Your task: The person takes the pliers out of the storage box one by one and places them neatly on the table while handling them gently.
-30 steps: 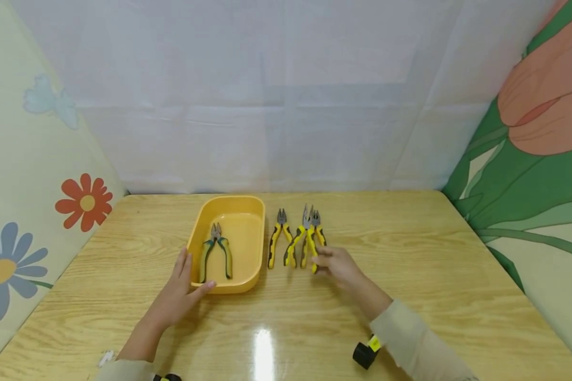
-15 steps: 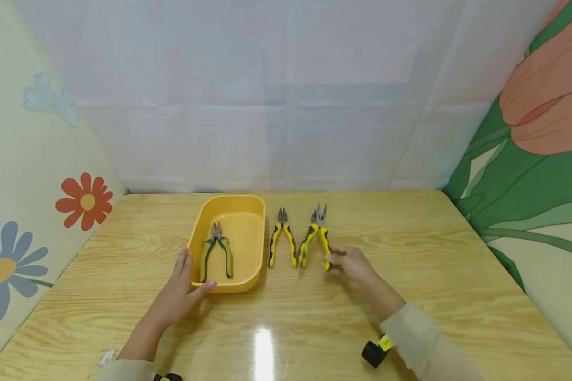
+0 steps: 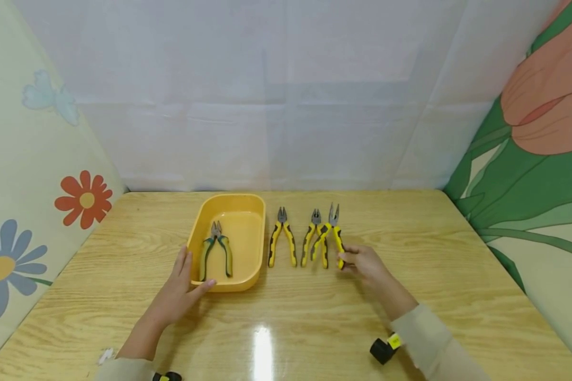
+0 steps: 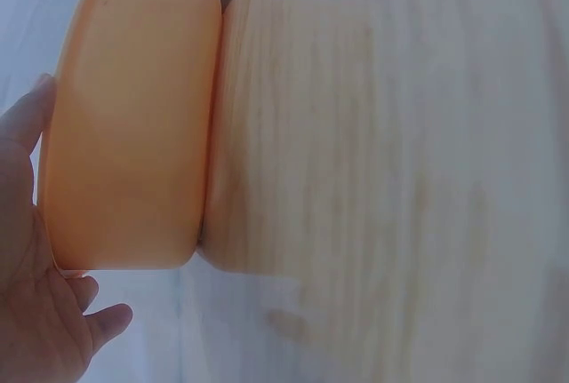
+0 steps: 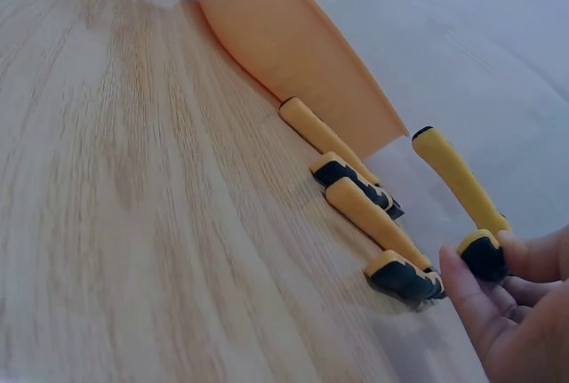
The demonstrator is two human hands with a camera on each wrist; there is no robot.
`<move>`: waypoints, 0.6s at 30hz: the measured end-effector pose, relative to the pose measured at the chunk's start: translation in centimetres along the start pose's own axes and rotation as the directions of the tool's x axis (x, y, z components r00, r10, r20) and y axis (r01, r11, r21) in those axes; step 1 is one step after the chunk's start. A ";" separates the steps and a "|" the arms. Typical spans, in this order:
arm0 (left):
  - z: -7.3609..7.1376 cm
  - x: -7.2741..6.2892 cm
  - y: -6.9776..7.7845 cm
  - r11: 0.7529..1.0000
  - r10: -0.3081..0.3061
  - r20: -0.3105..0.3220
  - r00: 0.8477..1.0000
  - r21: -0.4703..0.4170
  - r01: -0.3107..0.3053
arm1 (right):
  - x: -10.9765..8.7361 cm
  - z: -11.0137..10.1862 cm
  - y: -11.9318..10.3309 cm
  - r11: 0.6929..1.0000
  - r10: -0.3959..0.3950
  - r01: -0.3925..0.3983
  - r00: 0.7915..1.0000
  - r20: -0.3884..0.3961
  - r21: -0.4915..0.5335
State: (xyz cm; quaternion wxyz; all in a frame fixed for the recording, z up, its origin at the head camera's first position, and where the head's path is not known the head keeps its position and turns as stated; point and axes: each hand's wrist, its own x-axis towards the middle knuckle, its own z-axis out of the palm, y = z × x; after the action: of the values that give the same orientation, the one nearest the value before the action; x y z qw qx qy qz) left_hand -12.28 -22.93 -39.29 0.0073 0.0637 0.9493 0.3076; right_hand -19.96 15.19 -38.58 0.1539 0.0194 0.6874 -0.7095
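Observation:
My right hand (image 3: 368,265) pinches one handle of yellow-and-black long-nose pliers (image 3: 338,241). In the right wrist view, the pliers (image 5: 458,177) are raised off the table, handles spread. In the head view they partly overlap combination pliers (image 3: 316,217) lying behind. Further left lies another yellow-and-black pair of pliers (image 3: 282,218), beside the yellow tray (image 3: 262,241). Inside the tray rest green-and-yellow pliers (image 3: 226,251). My left hand (image 3: 171,299) rests at the tray's front left corner, its fingers along the side and its thumb at the front rim.
The wooden table (image 3: 410,238) ends at a pale cloth backdrop (image 3: 314,106). Flowered panels stand at both sides. A small white scrap (image 3: 106,355) lies at the front left. A black wrist camera (image 3: 383,350) hangs near my right sleeve.
My right hand has carried the long-nose pliers to the right, across and past most of the combination pliers. The left hand, the tray and the other pliers have stayed in place.

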 end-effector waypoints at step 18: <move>0.1 0.0 0.0 1.000 -0.011 0.001 1.000 0.010 0.011 | -0.3 -2.2 0.5 0.998 -0.001 0.001 1.000 0.000 -0.061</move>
State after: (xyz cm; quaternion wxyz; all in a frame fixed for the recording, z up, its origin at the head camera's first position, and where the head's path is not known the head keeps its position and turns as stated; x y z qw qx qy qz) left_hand -12.32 -22.90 -39.37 0.0092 0.0585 0.9512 0.3028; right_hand -19.93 17.46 -39.07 0.1543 0.0144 0.7087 -0.6882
